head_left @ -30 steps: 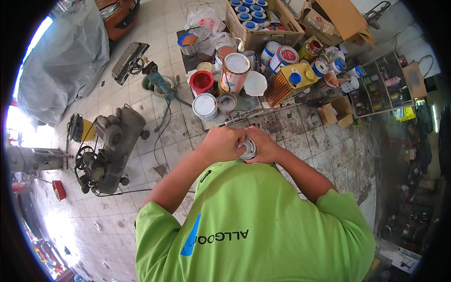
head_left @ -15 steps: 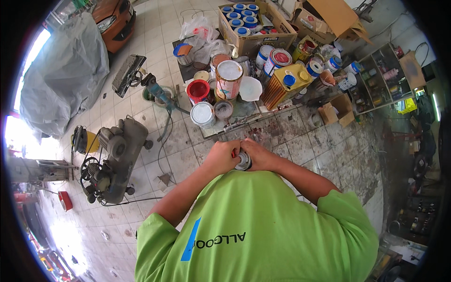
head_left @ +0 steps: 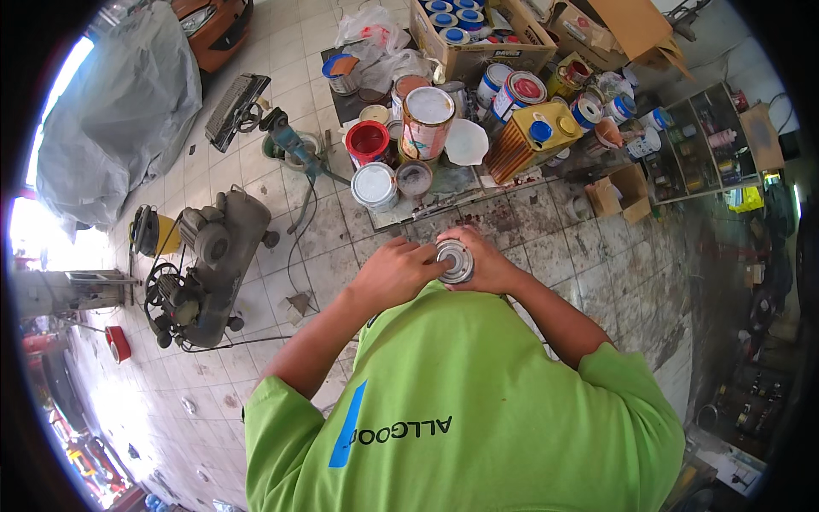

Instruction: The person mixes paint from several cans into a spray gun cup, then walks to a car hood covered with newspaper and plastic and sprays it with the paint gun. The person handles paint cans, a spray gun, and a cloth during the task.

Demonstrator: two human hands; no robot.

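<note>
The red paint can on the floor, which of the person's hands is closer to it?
Left. The left hand sits below the red paint can, on that side of the small tin; the right hand cups the tin's far side.

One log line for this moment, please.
left hand: fingers on tin lid | right hand: holds small tin | paint cans on floor ahead

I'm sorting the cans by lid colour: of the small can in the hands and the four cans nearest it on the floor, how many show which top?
Silver top: 1, small can in hands
White top: 2
Red top: 1
Brownish top: 1
Total: 5
</note>
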